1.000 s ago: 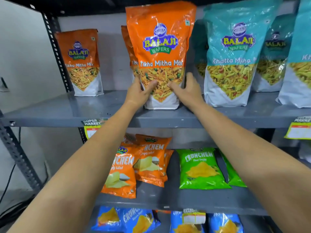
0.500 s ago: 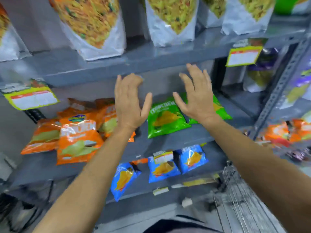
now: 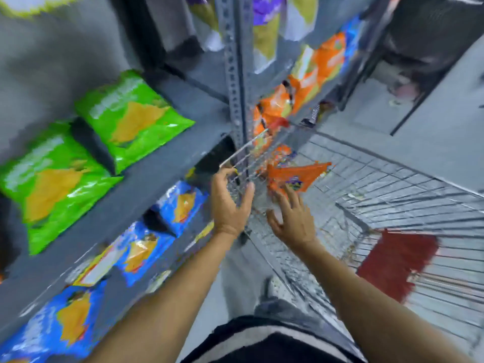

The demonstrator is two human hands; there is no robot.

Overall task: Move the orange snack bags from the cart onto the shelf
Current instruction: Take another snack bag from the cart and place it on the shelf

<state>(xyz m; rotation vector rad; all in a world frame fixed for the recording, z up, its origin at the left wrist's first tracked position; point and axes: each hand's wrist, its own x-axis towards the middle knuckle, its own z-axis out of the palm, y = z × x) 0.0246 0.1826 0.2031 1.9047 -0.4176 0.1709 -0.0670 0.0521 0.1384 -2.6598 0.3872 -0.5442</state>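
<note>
The view is blurred. An orange snack bag [image 3: 297, 175] lies inside the wire cart [image 3: 392, 195] near its left front corner. My right hand [image 3: 292, 218] reaches over the cart's edge with fingers spread, its fingertips at the lower end of that bag. My left hand [image 3: 230, 200] is open just left of it, against the cart's wire side, holding nothing. The grey shelf [image 3: 157, 163] runs along the left.
Green chip bags [image 3: 131, 113] lie on the shelf at left, blue bags [image 3: 141, 247] on the level below. More orange bags [image 3: 301, 85] sit on the neighbouring shelf unit beyond the upright post [image 3: 237, 74]. A red flap [image 3: 395, 263] is at the cart's near end.
The view has swung down and right from the shelf to the cart. Both hands, empty since letting go of the shelved bag, have dropped to the cart, the right one reaching the orange bag.
</note>
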